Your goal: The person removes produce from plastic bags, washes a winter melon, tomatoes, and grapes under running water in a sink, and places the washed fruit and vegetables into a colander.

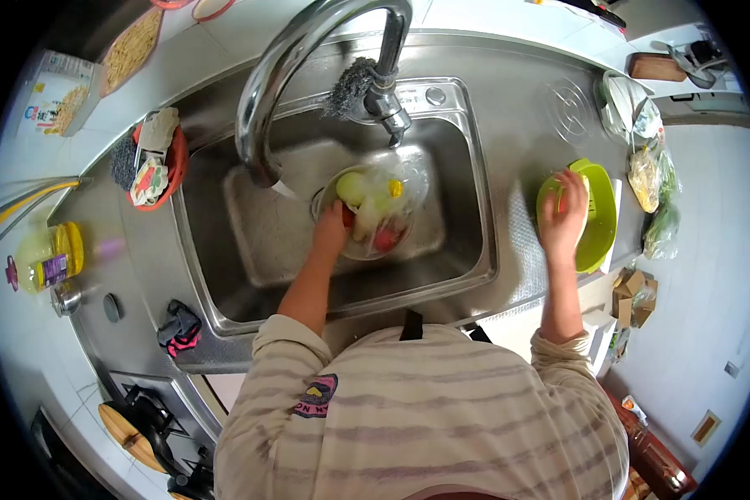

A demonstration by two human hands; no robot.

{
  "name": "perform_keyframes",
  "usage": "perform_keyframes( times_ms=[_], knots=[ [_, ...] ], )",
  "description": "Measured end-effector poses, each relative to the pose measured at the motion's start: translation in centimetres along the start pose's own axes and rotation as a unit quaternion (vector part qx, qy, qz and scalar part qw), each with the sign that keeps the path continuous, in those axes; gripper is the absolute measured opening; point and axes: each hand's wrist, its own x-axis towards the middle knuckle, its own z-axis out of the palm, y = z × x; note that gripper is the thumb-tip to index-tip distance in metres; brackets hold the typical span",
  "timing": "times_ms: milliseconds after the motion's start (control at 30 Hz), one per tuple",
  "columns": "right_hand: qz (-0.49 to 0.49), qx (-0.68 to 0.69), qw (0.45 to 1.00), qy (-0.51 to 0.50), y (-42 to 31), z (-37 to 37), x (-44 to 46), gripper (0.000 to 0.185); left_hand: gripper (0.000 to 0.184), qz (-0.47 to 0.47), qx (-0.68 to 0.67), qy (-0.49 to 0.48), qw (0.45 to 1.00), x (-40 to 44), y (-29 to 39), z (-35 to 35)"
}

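My left hand (332, 227) reaches into the steel sink (254, 212), its fingers closed around something red at the edge of a bowl (368, 252). In that bowl lie a pale green round vegetable (352, 188), a red item (385, 240) and a clear plastic bag (412, 185) with a yellow mark. On the right, my right hand (564, 215) is over the left part of a green basket (602, 218). Its fingers are bent, and what they hold, if anything, is too small to name.
The curved faucet (262, 92) arches over the sink. Left of the sink are a red basket (177, 171) with sponges, a yellow bottle (54, 257) and a dark cloth (179, 327). Bagged greens (662, 229) hang at the right edge. A wire rack (570, 110) lies behind.
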Motion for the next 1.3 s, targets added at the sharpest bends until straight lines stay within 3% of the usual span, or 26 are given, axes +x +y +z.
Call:
perform_keyframes(
  times_ms=[100,200,233,267,300,367,400,433,467,500,533,567,633,667,700,767,800,833,867,900,967,1033,1100,1167,1233,1300],
  knots=[
    [-0.003,0.188,0.974,-0.128,-6.9,4.2,-1.6,0.030,0.049,-0.036,-0.111,0.065,0.991,-1.3,0.7,-3.0],
    [0.209,0.208,0.892,-0.342,-7.8,16.6,-8.3,0.046,0.053,-0.106,-0.256,0.048,0.960,-0.9,0.0,-4.5],
    [0.275,0.241,0.843,-0.395,-7.8,21.0,-11.2,0.048,0.051,-0.129,-0.522,0.027,0.843,-1.0,0.3,-5.8],
    [0.336,0.270,0.785,-0.445,-8.2,24.2,-12.9,0.051,0.048,-0.138,-0.744,0.004,0.654,-1.1,0.4,-7.1],
    [0.271,0.302,0.805,-0.433,-9.6,25.4,-13.3,0.051,0.048,-0.139,-0.743,0.008,0.654,-1.3,-0.5,-8.0],
    [0.214,0.490,0.706,-0.464,-12.1,23.5,-10.7,0.054,0.040,-0.021,-0.851,0.000,0.524,-0.9,-0.8,-8.3],
    [0.272,0.424,0.732,-0.459,-12.8,22.0,-9.5,0.059,0.037,-0.044,-0.856,-0.004,0.515,-1.4,0.5,-10.0],
    [0.226,0.359,0.794,-0.436,-12.4,25.8,-11.4,0.067,0.035,-0.064,-0.859,-0.001,0.507,-1.7,0.6,-12.1],
    [0.243,0.346,0.806,-0.413,-13.8,25.9,-11.5,0.069,0.033,-0.060,-0.872,-0.023,0.485,-0.8,-0.6,-11.9],
    [0.224,0.244,0.824,-0.459,-16.3,21.8,-7.5,0.068,0.030,-0.136,-0.853,0.018,0.504,-0.5,0.1,-12.7],
    [0.225,0.245,0.832,-0.444,-18.0,21.0,-6.0,0.065,0.030,-0.212,-0.824,0.068,0.521,-0.6,0.7,-13.9],
    [0.223,0.252,0.837,-0.431,-19.4,20.6,-4.8,0.062,0.030,-0.206,-0.825,0.056,0.524,-0.7,0.3,-14.0],
    [0.120,0.349,0.885,-0.284,-22.4,18.1,-3.2,0.053,0.030,-0.173,-0.851,-0.020,0.496,-0.9,-0.5,-14.3],
    [0.033,0.425,0.874,-0.233,-24.1,17.2,-2.5,0.047,0.033,-0.258,-0.854,0.043,0.449,-0.7,0.8,-14.7],
    [-0.057,0.494,0.849,-0.178,-25.3,16.6,-2.0,0.040,0.033,-0.259,-0.852,0.039,0.453,-0.7,0.7,-14.1],
    [-0.131,0.452,0.862,-0.191,-26.3,16.7,-1.7,0.035,0.035,-0.026,-0.928,-0.022,0.372,-0.8,-0.4,-11.7],
    [-0.208,0.408,0.865,-0.203,-26.7,16.5,-1.5,0.031,0.038,0.009,-0.904,-0.011,0.428,-0.8,-1.0,-11.1],
    [-0.210,0.413,0.863,-0.202,-26.8,16.0,-0.6,0.031,0.038,0.010,-0.902,-0.007,0.431,-1.2,0.3,-12.3],
    [-0.041,0.463,0.820,-0.334,-26.7,15.7,0.4,0.027,0.037,-0.040,-0.881,-0.021,0.470,-1.6,1.6,-13.3],
    [0.126,0.491,0.729,-0.460,-26.9,15.4,0.9,0.024,0.036,-0.097,-0.856,-0.026,0.506,-2.3,2.4,-14.1],
    [0.158,0.534,0.757,-0.342,-27.6,16.2,-0.8,0.023,0.040,-0.052,-0.866,-0.045,0.496,-0.9,-0.5,-11.4],
    [-0.025,0.469,0.873,-0.131,-27.4,16.2,-2.1,0.026,0.041,0.022,-0.835,0.000,0.550,-1.2,-1.3,-11.7],
    [-0.075,0.545,0.818,-0.164,-26.1,16.6,-1.2,0.028,0.036,-0.056,-0.882,0.006,0.468,-1.5,0.7,-14.8],
    [0.093,0.624,0.725,-0.275,-24.9,18.0,-1.6,0.027,0.036,-0.042,-0.862,0.006,0.505,-1.3,0.7,-14.3],
    [0.424,0.677,0.511,-0.317,-23.4,19.8,-2.1,0.020,0.036,-0.029,-0.841,-0.006,0.540,-1.2,-0.7,-12.7],
    [0.436,0.635,0.516,-0.376,-21.3,21.7,-3.4,0.019,0.042,-0.225,-0.587,0.098,0.772,-0.6,-2.9,-10.3]
  ],
)
